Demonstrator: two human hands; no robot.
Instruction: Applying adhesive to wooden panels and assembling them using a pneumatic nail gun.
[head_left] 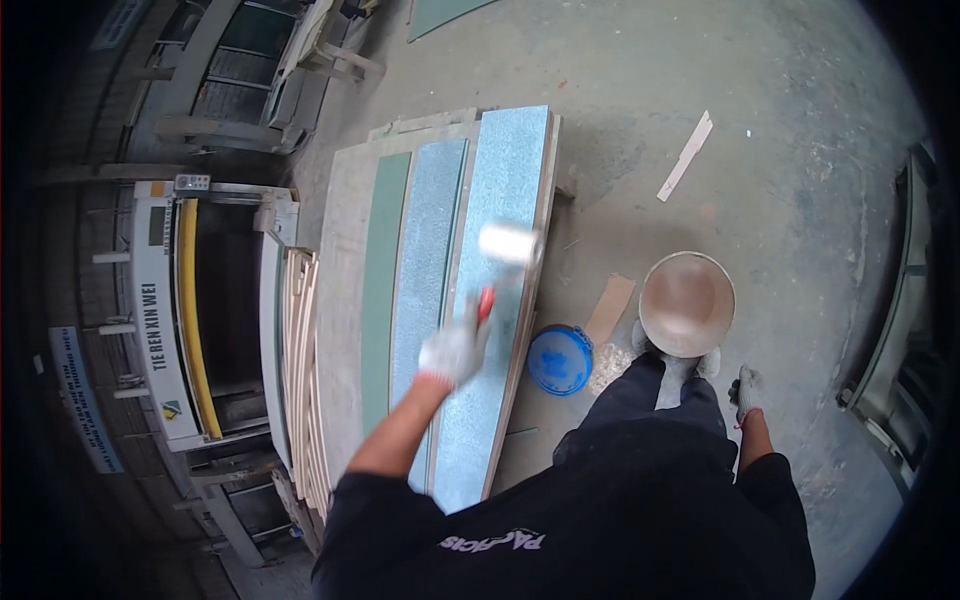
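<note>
Fingers [462,338] of the left hand [452,352], gloved in white, are clenching the red handle of a paint roller [508,244], whose white sleeve is blurring with motion as it is lying on the right-hand speckled blue panel [497,290]. That panel is the landmark: it is resting along the right edge of a low worktop [340,300], with a narrower speckled panel [425,290] just to its left and a plain green strip [383,290] left of that one.

As a judgement, the stroke would go best with the roller kept square to the panel's long edges, pressed evenly and run the full length, so the coat is reaching the far end without ridges or bare patches at the edges.

Right of the panel, on the concrete floor, a blue lid [560,360] is lying near its lower half, and farther right a round bucket [687,303] is standing beside the person's feet. The right hand [746,390], also gloved, is hanging well to the right of the panel; its fingers are looking loosely curled and holding nothing. Left of the worktop, a stack of thin pale sheets [303,370] is standing on edge.
</note>
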